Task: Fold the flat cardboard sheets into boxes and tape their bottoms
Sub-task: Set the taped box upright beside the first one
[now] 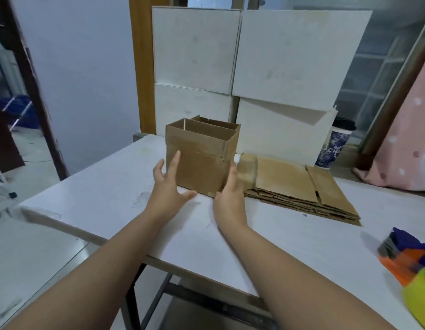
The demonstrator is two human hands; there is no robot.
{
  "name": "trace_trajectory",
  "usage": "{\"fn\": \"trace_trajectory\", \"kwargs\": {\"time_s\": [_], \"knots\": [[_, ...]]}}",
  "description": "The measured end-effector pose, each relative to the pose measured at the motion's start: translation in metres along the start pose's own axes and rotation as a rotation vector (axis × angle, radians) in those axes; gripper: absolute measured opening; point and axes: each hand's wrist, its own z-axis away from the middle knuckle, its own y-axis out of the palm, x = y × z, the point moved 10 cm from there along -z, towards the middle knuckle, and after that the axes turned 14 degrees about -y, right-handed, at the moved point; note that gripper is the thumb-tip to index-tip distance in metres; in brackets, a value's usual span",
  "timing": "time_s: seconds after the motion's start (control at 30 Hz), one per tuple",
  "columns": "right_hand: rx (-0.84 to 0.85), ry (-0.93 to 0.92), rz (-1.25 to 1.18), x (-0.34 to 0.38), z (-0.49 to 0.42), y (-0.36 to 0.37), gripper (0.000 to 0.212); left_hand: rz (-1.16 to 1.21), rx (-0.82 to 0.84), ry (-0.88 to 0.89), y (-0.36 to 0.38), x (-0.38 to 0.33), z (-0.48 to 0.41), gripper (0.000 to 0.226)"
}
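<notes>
A folded brown cardboard box [199,160] stands upright on the white table [111,194], its top flaps open. My left hand [169,186] has its fingers spread and straight, and they touch the box's near left face. My right hand [229,194] lies flat against the box's right side with straight fingers. To the right of the box lies a stack of flat cardboard sheets [294,186]. An orange and blue tape dispenser [406,256] with a yellow-green roll sits at the table's near right edge.
White boards [290,63] lean against the wall behind the table. A blue patterned paper cup [335,146] stands behind the flat sheets. A pink dotted cloth [406,139] hangs at the far right. The table's left edge drops to the floor.
</notes>
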Motion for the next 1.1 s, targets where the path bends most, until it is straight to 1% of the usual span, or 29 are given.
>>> {"fn": "trace_trajectory", "kwargs": {"time_s": [0.03,0.07,0.1,0.13,0.17,0.23,0.3,0.43,0.57,0.67,0.77,0.87,1.0,1.1], "knots": [[-0.053,-0.081,0.082,0.006,-0.003,-0.004,0.072,-0.056,-0.017,0.039,0.006,-0.002,-0.003,0.103],[-0.094,-0.167,0.153,0.011,-0.004,-0.004,0.059,-0.128,-0.047,0.094,0.011,-0.006,-0.005,0.102],[-0.106,-0.204,0.19,0.014,-0.006,-0.001,0.039,-0.214,-0.085,0.15,0.016,-0.012,-0.006,0.099],[-0.072,-0.201,0.195,0.014,-0.009,0.004,0.021,-0.299,-0.123,0.196,0.02,-0.018,-0.006,0.095],[-0.01,-0.185,0.206,0.01,-0.011,0.012,0.018,-0.363,-0.151,0.227,0.024,-0.023,-0.006,0.091],[0.128,-0.221,0.305,0.01,-0.014,0.025,0.029,-0.411,-0.159,0.251,0.032,-0.03,-0.006,0.083],[0.175,-0.199,0.324,0.003,-0.016,0.028,0.042,-0.406,-0.135,0.245,0.039,-0.033,-0.009,0.074],[0.261,-0.043,0.267,-0.016,-0.016,0.033,0.05,-0.398,-0.042,0.184,0.048,-0.03,-0.019,0.07],[0.338,-0.035,0.264,-0.017,-0.016,0.04,0.056,-0.434,0.055,0.093,0.059,-0.018,-0.034,0.064],[0.35,-0.035,0.232,-0.017,-0.016,0.043,0.059,-0.516,0.058,0.057,0.066,-0.014,-0.044,0.059],[0.341,-0.033,0.188,-0.018,-0.017,0.043,0.063,-0.705,-0.006,0.052,0.071,-0.013,-0.054,0.058],[0.283,-0.02,0.095,-0.021,-0.021,0.04,0.063,-0.795,-0.04,0.046,0.074,-0.012,-0.06,0.057],[0.109,0.015,-0.079,-0.027,-0.024,0.027,0.043,-0.785,-0.075,0.087,0.076,-0.019,-0.054,0.053],[-0.006,0.117,-0.254,-0.039,-0.022,0.016,0.037,-0.624,-0.175,0.151,0.064,-0.036,-0.04,0.046]]}}
